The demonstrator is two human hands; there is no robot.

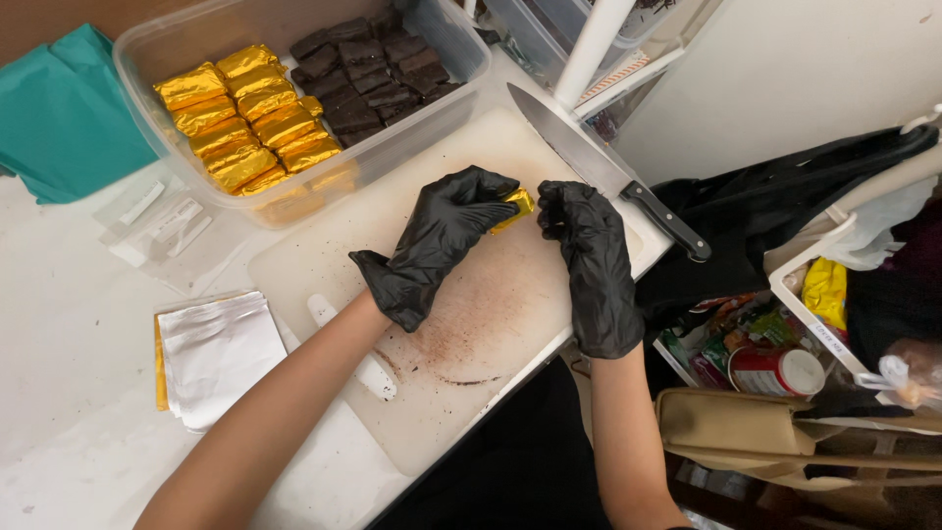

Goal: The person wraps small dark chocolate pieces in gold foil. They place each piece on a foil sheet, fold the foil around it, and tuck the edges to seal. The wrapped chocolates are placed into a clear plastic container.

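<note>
Both gloved hands, the left hand point(442, 231) and the right hand point(584, 245), pinch the small gold-wrapped piece point(515, 206) over the white cutting board point(471, 324), so the fingers should press the foil corners flat and snug.

Home kitchen: cutting board point(471, 324), chef's knife point(599, 167), tub of brownies point(245, 39).

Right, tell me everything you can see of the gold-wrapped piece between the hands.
The gold-wrapped piece is a small block in shiny, creased gold foil. Only its upper end shows; the rest is hidden by black gloves. The left hand covers it from one side with curled fingers, and the right hand pinches the other side. It sits tilted, over the white cutting board, near the long knife; whether it touches the board cannot be told.
</note>
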